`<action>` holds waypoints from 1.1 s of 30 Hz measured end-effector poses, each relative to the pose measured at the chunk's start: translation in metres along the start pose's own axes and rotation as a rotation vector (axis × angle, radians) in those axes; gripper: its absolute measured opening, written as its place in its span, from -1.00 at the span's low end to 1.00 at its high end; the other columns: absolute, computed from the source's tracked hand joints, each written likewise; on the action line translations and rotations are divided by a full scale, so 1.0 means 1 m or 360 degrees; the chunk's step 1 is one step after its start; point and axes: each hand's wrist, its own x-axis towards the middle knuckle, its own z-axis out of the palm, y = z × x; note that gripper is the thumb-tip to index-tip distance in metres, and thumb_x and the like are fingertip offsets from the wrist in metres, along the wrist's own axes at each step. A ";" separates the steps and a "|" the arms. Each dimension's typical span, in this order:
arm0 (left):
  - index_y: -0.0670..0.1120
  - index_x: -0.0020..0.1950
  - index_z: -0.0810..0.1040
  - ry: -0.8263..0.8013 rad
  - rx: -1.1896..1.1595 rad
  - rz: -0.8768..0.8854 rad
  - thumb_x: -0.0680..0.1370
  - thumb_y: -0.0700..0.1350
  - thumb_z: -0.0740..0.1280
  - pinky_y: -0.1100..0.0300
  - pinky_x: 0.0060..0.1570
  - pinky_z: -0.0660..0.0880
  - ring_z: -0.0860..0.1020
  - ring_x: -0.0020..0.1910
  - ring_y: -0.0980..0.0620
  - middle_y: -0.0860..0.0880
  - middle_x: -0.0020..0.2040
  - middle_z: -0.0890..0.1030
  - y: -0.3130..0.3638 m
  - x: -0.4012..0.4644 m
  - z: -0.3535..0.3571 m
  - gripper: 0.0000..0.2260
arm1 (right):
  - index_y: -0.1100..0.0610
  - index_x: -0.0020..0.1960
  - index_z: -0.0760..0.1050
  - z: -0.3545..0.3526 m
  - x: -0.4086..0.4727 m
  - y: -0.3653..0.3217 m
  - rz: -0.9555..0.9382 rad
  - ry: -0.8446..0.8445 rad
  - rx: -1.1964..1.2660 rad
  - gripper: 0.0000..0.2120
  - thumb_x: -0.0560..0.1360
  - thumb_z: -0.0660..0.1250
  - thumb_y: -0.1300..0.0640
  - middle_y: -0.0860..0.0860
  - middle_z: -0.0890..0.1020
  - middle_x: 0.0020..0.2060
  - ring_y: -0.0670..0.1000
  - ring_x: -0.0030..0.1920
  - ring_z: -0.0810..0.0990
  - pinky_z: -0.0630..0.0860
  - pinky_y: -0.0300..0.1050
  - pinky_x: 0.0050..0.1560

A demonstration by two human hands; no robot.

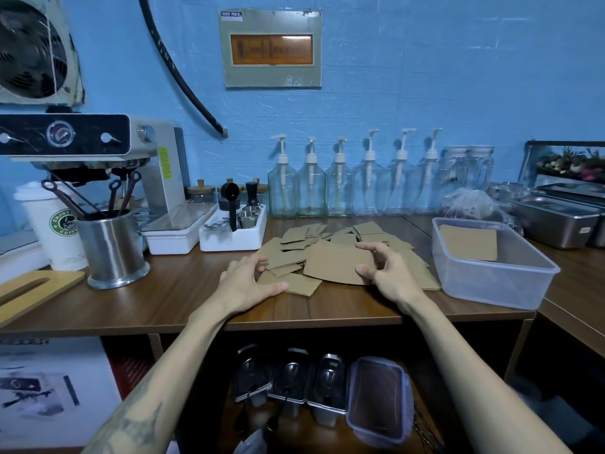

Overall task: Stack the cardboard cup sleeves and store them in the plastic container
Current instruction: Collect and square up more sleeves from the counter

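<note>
Roughly, we had a loose pile of flat brown corrugated cardboard cup sleeves (340,253) on the brown wooden counter (163,303), too overlapped to count. Our right hand (388,273) pinched one sleeve's edge; our left hand (248,280) rested on the pile, fingers relaxed. One sleeve lay in the one clear rectangular plastic container (491,283). Six clear pump bottles (340,188) stood behind; the white paper cup (54,231) read "ENJOY COFFEE".

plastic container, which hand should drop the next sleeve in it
Right. The right hand already pinches the top sleeve of the pile, and the plastic container sits just to its right. The left hand is on the pile's far side.
</note>
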 end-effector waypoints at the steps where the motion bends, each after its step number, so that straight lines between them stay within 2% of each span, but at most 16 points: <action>1: 0.13 0.34 0.43 -0.0007 0.0088 0.0005 0.33 0.38 0.43 0.05 0.23 0.33 0.41 0.20 0.05 0.16 0.12 0.51 0.002 -0.001 0.000 -0.34 | -0.10 0.19 0.55 0.000 0.000 0.000 0.0002 0.0000 0.0009 -0.62 0.48 0.44 0.27 -0.11 0.51 -0.34 0.03 -0.08 0.52 0.45 -0.02 0.16; 3: 0.15 0.34 0.45 -0.0070 0.0136 0.0037 0.32 0.44 0.37 0.08 0.20 0.27 0.37 0.20 0.06 0.17 0.13 0.49 0.005 -0.002 -0.001 -0.32 | -0.11 0.18 0.54 -0.001 -0.001 -0.002 0.0012 -0.0001 0.0033 -0.63 0.49 0.43 0.28 0.01 0.53 -0.35 0.01 -0.17 0.51 0.46 -0.06 0.10; 5: 0.19 0.35 0.45 -0.0155 0.0151 0.0076 0.23 0.53 0.27 0.10 0.19 0.24 0.35 0.21 0.09 0.18 0.17 0.47 0.006 -0.004 -0.002 -0.22 | -0.17 0.13 0.54 0.000 -0.001 -0.002 0.0021 0.0007 0.0037 -0.62 0.49 0.44 0.28 0.06 0.52 -0.34 0.03 -0.24 0.49 0.47 -0.07 0.03; 8: 0.23 0.38 0.42 -0.0236 0.0186 0.0147 0.18 0.57 0.18 0.09 0.26 0.20 0.32 0.27 0.10 0.19 0.25 0.44 0.011 -0.007 -0.003 -0.16 | -0.25 0.05 0.54 0.000 0.001 0.000 0.0022 0.0031 0.0036 -0.60 0.47 0.45 0.26 0.01 0.55 -0.28 0.05 -0.16 0.53 0.49 0.00 0.07; 12: 0.25 0.39 0.40 -0.0322 0.0162 0.0204 0.33 0.46 0.32 0.12 0.30 0.16 0.26 0.32 0.09 0.17 0.31 0.41 0.019 -0.013 -0.006 -0.33 | -0.21 0.09 0.53 -0.001 0.001 -0.002 0.0028 0.0022 0.0038 -0.62 0.49 0.44 0.25 0.01 0.53 -0.26 0.04 -0.16 0.49 0.44 -0.09 0.00; 14: 0.31 0.34 0.41 -0.0346 0.0132 0.0171 0.31 0.46 0.33 0.10 0.33 0.19 0.25 0.33 0.06 0.14 0.32 0.40 0.016 -0.013 -0.007 -0.37 | -0.14 0.17 0.54 -0.001 0.000 -0.003 0.0038 0.0016 0.0053 -0.63 0.49 0.44 0.26 -0.04 0.52 -0.28 0.01 -0.15 0.48 0.42 -0.12 0.01; 16: 0.37 0.29 0.42 -0.0368 0.0062 0.0085 0.31 0.44 0.37 0.05 0.37 0.23 0.24 0.31 -0.01 0.09 0.29 0.37 0.016 -0.015 -0.007 -0.43 | -0.11 0.18 0.54 -0.001 0.000 -0.004 0.0042 0.0015 0.0049 -0.63 0.49 0.44 0.26 -0.04 0.52 -0.30 0.00 -0.17 0.48 0.42 -0.13 0.00; 18: 0.34 0.30 0.43 -0.0369 0.0053 0.0115 0.37 0.35 0.42 0.06 0.36 0.23 0.24 0.26 0.03 0.15 0.19 0.36 0.019 -0.017 -0.007 -0.48 | -0.15 0.15 0.54 -0.001 0.000 -0.003 0.0035 0.0017 0.0035 -0.63 0.49 0.44 0.26 0.02 0.54 -0.28 0.01 -0.19 0.48 0.44 -0.13 -0.03; 21: 0.23 0.33 0.46 -0.0342 0.0039 0.0277 0.30 0.38 0.42 0.15 0.30 0.26 0.32 0.09 0.21 0.29 0.05 0.37 0.022 -0.017 -0.008 -0.37 | -0.17 0.13 0.54 0.000 0.000 -0.002 0.0024 0.0031 0.0033 -0.62 0.48 0.45 0.25 0.02 0.56 -0.23 0.00 -0.18 0.49 0.46 -0.13 -0.07; 23: 0.19 0.34 0.48 -0.0355 -0.0101 0.0293 0.20 0.42 0.40 0.27 0.21 0.32 0.36 0.06 0.25 0.18 0.06 0.40 0.020 -0.016 -0.009 -0.25 | -0.14 0.16 0.54 0.000 0.000 -0.002 0.0029 0.0032 0.0022 -0.62 0.48 0.45 0.26 0.00 0.56 -0.26 0.00 -0.19 0.49 0.46 -0.12 -0.07; 26: 0.13 0.31 0.51 -0.0391 -0.0302 0.0260 0.26 0.20 0.57 0.44 0.12 0.34 0.43 0.12 0.12 0.02 0.11 0.38 0.013 -0.013 -0.010 -0.35 | -0.08 0.21 0.54 -0.001 -0.001 -0.003 0.0029 0.0024 0.0028 -0.62 0.49 0.44 0.27 0.00 0.56 -0.26 -0.01 -0.18 0.49 0.46 -0.11 -0.04; 29: 0.11 0.21 0.51 -0.0348 -0.0364 0.0271 0.34 -0.02 0.61 0.38 0.11 0.37 0.44 0.14 0.10 0.01 0.14 0.41 0.013 -0.013 -0.011 -0.50 | -0.05 0.23 0.55 -0.001 -0.001 -0.004 0.0027 0.0023 0.0027 -0.62 0.49 0.43 0.28 0.04 0.58 -0.25 -0.01 -0.18 0.51 0.47 -0.12 -0.07; 31: 0.07 0.15 0.47 -0.0286 -0.0418 0.0277 0.36 -0.10 0.60 0.39 -0.01 0.38 0.46 0.05 0.14 0.03 0.13 0.47 0.012 -0.014 -0.011 -0.55 | -0.03 0.25 0.54 -0.001 -0.001 -0.003 0.0029 0.0010 0.0011 -0.62 0.49 0.43 0.28 0.07 0.56 -0.30 -0.01 -0.24 0.50 0.46 -0.16 -0.11; 33: 0.07 0.09 0.45 -0.0210 -0.0530 0.0238 0.37 -0.11 0.59 0.29 -0.09 0.43 0.47 -0.09 0.10 0.03 0.06 0.54 0.009 -0.012 -0.011 -0.59 | -0.03 0.24 0.54 -0.001 -0.002 -0.004 0.0020 -0.0002 0.0013 -0.62 0.49 0.43 0.28 0.10 0.52 -0.36 -0.08 -0.32 0.51 0.44 -0.24 -0.18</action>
